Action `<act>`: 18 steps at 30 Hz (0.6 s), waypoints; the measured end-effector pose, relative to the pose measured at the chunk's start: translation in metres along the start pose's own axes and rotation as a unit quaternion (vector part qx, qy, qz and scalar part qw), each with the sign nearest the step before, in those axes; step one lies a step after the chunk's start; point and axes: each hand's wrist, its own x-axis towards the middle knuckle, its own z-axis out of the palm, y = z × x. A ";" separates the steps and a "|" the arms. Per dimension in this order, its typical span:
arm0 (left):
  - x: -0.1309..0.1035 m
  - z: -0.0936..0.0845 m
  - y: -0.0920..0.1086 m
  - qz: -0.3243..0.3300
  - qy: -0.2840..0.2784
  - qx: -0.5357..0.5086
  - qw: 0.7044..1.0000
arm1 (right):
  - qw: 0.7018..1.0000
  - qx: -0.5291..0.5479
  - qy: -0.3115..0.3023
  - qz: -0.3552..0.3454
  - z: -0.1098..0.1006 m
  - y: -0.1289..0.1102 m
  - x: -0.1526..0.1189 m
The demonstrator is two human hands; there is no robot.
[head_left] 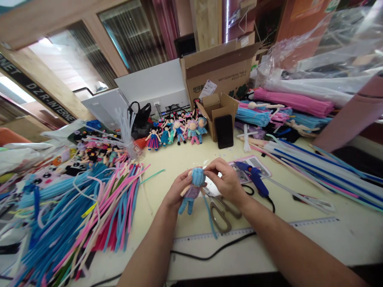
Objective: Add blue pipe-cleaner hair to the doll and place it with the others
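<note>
A small pipe-cleaner doll (191,193) with blue hair, a purple top and blue legs is held above the table. My left hand (177,187) is closed around its left side, thumb near the head. At the right side of the doll's head, my right hand (223,179) is closed in a pinch; whatever lies between its fingertips is too small to make out. Scissors with tan handles (221,217) lie below my right hand, beside a loose blue pipe cleaner (211,219). A blue glue gun (254,177) rests just right of that hand.
Loose pipe cleaners (77,215) are heaped at the left. Finished dolls (179,129) stand at the back beside a cardboard box (220,67) and an upright black phone (224,131). More pipe cleaners (311,167) lie at the right. A black cable (209,255) crosses the front near a ruler (317,222).
</note>
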 end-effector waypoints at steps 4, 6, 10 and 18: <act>0.000 -0.001 -0.001 -0.001 -0.008 0.001 1.000 | 1.000 -0.007 -0.002 -0.009 0.001 -0.004 -0.002; 0.000 -0.001 -0.002 0.001 -0.005 0.002 1.000 | 1.000 -0.003 0.002 -0.008 0.003 -0.006 -0.003; -0.001 -0.002 -0.002 -0.001 0.003 0.008 1.000 | 1.000 0.006 0.013 -0.002 0.006 -0.005 -0.004; 0.001 -0.001 -0.002 0.011 0.020 -0.013 1.000 | 0.997 0.070 0.025 0.035 0.003 -0.007 0.000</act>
